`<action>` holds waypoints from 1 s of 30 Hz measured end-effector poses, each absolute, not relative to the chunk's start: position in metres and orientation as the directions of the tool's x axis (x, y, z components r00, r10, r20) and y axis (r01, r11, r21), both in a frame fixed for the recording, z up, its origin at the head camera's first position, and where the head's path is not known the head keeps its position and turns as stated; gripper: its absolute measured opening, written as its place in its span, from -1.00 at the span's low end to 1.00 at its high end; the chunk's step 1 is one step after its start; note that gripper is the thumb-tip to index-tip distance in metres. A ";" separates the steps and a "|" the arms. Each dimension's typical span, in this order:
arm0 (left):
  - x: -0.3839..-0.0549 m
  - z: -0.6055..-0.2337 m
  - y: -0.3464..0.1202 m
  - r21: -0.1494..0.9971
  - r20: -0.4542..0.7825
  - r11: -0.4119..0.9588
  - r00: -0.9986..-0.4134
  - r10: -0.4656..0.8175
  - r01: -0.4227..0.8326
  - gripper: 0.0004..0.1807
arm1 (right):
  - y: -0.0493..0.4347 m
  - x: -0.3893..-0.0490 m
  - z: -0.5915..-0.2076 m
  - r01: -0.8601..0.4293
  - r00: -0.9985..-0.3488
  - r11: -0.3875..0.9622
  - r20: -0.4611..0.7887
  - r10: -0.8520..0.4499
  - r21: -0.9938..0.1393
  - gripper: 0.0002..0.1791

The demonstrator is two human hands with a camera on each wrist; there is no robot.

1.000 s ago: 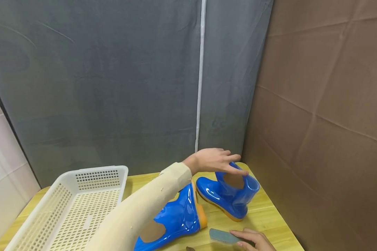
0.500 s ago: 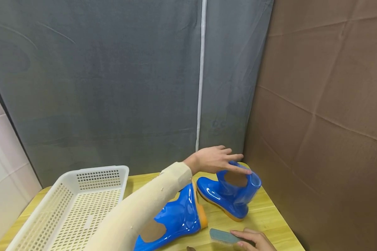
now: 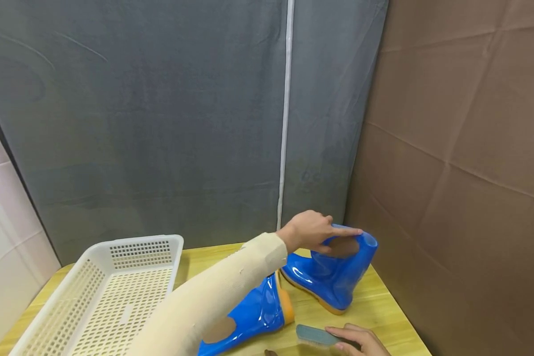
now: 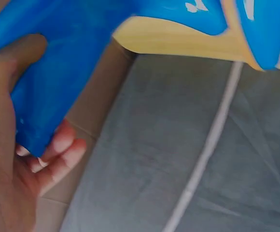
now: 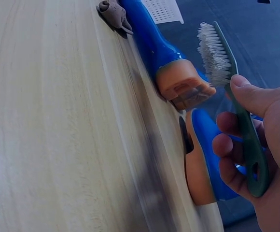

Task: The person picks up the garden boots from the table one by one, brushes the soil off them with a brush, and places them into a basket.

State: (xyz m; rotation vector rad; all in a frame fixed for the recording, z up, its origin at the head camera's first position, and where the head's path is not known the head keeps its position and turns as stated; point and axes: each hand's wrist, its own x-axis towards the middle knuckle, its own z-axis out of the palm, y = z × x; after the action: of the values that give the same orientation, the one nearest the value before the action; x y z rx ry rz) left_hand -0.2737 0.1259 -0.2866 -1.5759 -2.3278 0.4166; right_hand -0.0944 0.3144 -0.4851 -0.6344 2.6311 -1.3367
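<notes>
In the head view my left hand (image 3: 309,231) grips the shaft top of a blue rain boot (image 3: 344,277) standing at the right on its orange sole. The left wrist view has the thumb on one side of the shaft (image 4: 72,72) and the fingers on the other. A second blue rain boot (image 3: 258,309) lies on its side to the left, partly hidden by my left sleeve. Low in the head view, my right hand (image 3: 362,341) holds a green scrub brush (image 3: 313,334). White bristles (image 5: 215,55) show clearly in the right wrist view, pointing away from the palm.
A white perforated plastic basket (image 3: 178,247) stands on the left of the wooden table (image 3: 382,316). Near the lying boot is a crumpled greyish-brown thing (image 5: 113,14), perhaps cloth. A grey curtain (image 3: 160,123) hangs behind; a brown one (image 3: 463,148) closes the right side.
My left hand has gone from spread fingers at the boot's top to gripping its shaft. The upright boot's shaft now leans a little further right. The right hand and brush stay put.
</notes>
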 end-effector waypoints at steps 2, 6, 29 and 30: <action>-0.269 -0.286 0.132 -0.387 0.091 0.397 -0.394 0.915 0.832 -0.08 | 0.314 -0.094 -0.484 -0.297 -0.907 0.527 0.064 -0.415 -0.796 -0.57; -0.262 -0.283 0.144 -0.365 0.087 0.482 -0.486 0.870 0.797 -0.11 | 0.314 -0.094 -0.484 -0.270 -0.910 0.521 0.038 -0.412 -0.810 -0.56; -0.242 -0.273 0.188 -0.417 0.079 0.530 -0.551 0.831 0.739 -0.23 | 0.304 -0.089 -0.489 -0.346 -0.906 0.517 0.135 -0.402 -0.783 -0.59; -0.241 -0.272 0.189 -0.413 0.079 0.537 -0.559 0.826 0.735 -0.23 | 0.303 -0.089 -0.489 -0.353 -0.903 0.515 0.140 -0.407 -0.781 -0.60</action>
State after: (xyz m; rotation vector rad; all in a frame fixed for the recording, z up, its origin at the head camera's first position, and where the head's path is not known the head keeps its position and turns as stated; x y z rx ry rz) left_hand -0.2410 0.1893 -0.2723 -1.3060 -2.5123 0.4902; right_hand -0.0889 0.3034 -0.4891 -0.6733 2.6815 -1.3601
